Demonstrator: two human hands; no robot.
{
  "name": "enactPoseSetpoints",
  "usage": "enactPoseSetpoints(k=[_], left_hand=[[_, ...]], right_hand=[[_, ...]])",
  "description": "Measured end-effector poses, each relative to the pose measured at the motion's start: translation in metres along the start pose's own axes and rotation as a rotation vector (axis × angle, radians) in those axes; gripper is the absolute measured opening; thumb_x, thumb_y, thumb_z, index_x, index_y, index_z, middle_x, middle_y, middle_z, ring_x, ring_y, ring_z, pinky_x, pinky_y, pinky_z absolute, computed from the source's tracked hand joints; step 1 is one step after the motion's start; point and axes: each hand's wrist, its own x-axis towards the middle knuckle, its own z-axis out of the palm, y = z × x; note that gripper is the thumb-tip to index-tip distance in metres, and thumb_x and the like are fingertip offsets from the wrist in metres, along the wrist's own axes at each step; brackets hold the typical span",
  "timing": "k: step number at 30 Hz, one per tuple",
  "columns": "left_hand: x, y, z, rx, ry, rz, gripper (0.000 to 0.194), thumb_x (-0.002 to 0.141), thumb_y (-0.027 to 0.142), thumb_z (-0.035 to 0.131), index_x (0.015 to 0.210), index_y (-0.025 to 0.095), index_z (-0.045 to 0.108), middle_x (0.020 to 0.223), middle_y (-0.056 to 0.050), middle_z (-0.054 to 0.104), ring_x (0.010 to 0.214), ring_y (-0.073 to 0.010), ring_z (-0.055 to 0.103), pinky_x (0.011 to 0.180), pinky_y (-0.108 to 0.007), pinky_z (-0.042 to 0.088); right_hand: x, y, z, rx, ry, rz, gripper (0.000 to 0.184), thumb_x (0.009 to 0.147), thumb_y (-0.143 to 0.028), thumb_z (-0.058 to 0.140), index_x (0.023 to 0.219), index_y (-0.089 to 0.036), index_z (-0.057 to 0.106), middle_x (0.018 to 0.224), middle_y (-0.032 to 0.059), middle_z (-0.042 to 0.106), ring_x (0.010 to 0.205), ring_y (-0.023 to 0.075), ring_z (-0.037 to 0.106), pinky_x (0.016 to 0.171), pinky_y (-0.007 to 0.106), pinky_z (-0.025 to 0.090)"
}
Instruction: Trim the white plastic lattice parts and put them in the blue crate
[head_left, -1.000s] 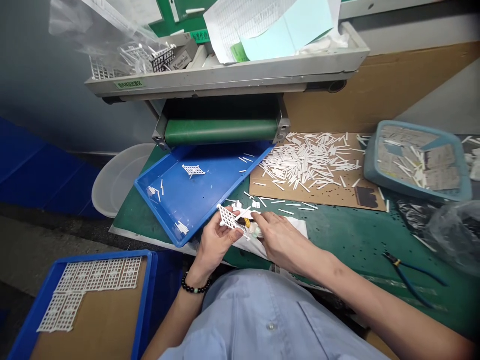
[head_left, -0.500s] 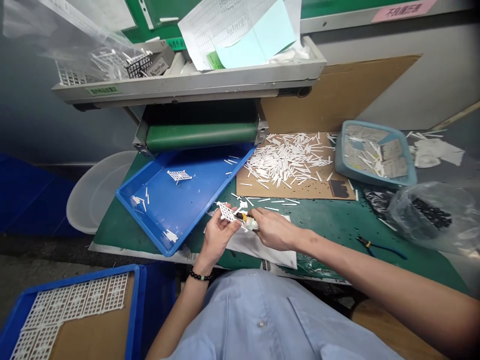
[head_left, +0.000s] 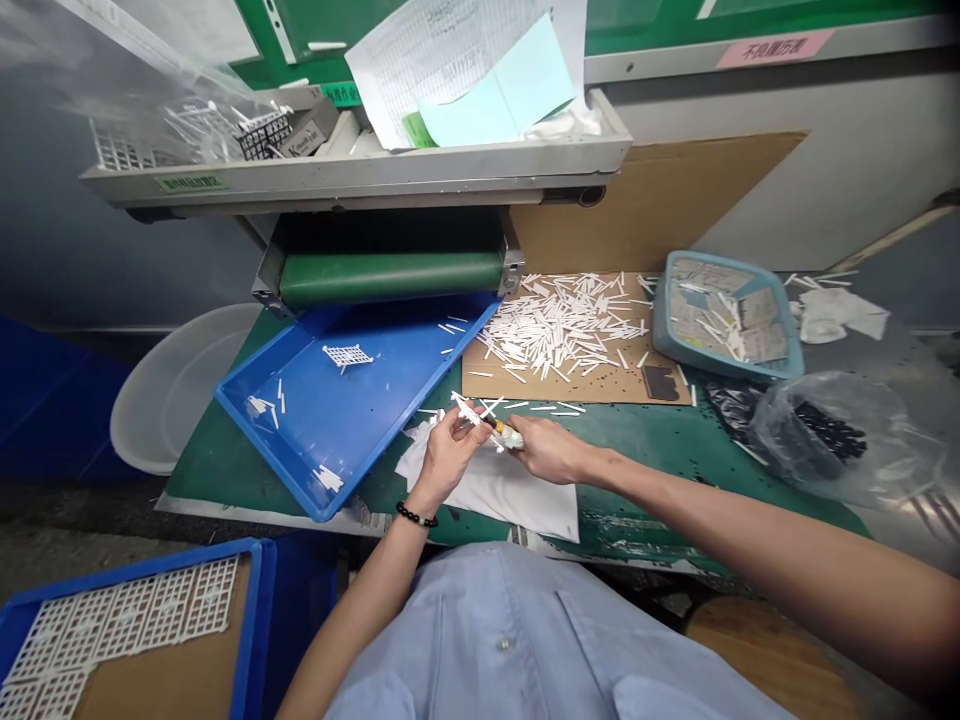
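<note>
My left hand point(head_left: 450, 450) is closed on a small white plastic grid point(head_left: 466, 408), pinched at its lower edge and seen nearly edge-on. My right hand point(head_left: 551, 447) grips a pair of nippers point(head_left: 497, 425) with black and yellow near the jaws and pale wrapping on the handles. The jaws meet the grid between the two hands; the exact spot of contact is too small to make out. A thin white stick point(head_left: 492, 407) shows right by the grid. Under the hands lies a white cloth point(head_left: 517, 500) on the green work table point(head_left: 630, 440).
A blue tray point(head_left: 375, 420) at left holds another white grid point(head_left: 347, 356) and loose sticks. Many white sticks point(head_left: 559, 325) cover cardboard below the shelf point(head_left: 375, 175). Right stand a light-blue basket point(head_left: 724, 365) and a plastic bag point(head_left: 832, 430). Lower left, a blue crate point(head_left: 259, 600) holds grids.
The white grid has turned from showing its face to nearly edge-on. Both hands have shifted slightly right over the cloth. My right forearm now covers the spot where blue-handled pliers lay.
</note>
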Motion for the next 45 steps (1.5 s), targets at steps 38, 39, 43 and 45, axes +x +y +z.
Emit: enactPoseSetpoints(k=[38,39,43,45], left_hand=[[-0.096,0.014,-0.059,-0.181,0.283,-0.141,0.056,0.073,0.035,0.075,0.121,0.021,0.049,0.1,-0.007,0.068,0.081,-0.0163,0.065,0.078,-0.032,0.05],[-0.106,0.019,-0.067,-0.139,0.304,-0.135,0.046,0.075,0.036,0.073,0.113,0.019,0.056,0.098,-0.006,0.067,0.081,-0.0156,0.064,0.077,-0.03,0.049],[-0.163,0.047,-0.121,0.046,0.522,-0.098,0.026,0.076,0.037,0.071,0.09,0.016,0.066,0.079,-0.003,0.064,0.071,-0.0125,0.057,0.067,-0.024,0.044],[-0.204,0.059,-0.156,0.169,0.654,-0.085,0.025,0.076,0.038,0.07,0.088,0.017,0.065,0.079,-0.003,0.063,0.07,-0.0129,0.055,0.066,-0.024,0.043]], right_hand=[[-0.028,-0.024,0.038,0.109,0.221,0.058,0.029,0.09,-0.034,0.039,0.115,-0.022,0.047,0.117,0.01,0.06,0.103,0.0284,0.058,0.078,0.037,0.046],[-0.028,-0.024,0.04,0.114,0.213,0.06,0.031,0.09,-0.037,0.038,0.116,-0.022,0.046,0.117,0.0105,0.06,0.103,0.029,0.059,0.079,0.038,0.047],[-0.028,-0.007,0.06,0.105,0.168,0.149,0.04,0.084,-0.055,0.043,0.115,-0.029,0.045,0.113,0.0133,0.062,0.095,0.0348,0.062,0.069,0.044,0.05],[-0.024,0.013,0.077,0.102,0.161,0.167,0.04,0.082,-0.061,0.044,0.112,-0.035,0.046,0.109,0.0151,0.063,0.086,0.037,0.063,0.067,0.048,0.049]])
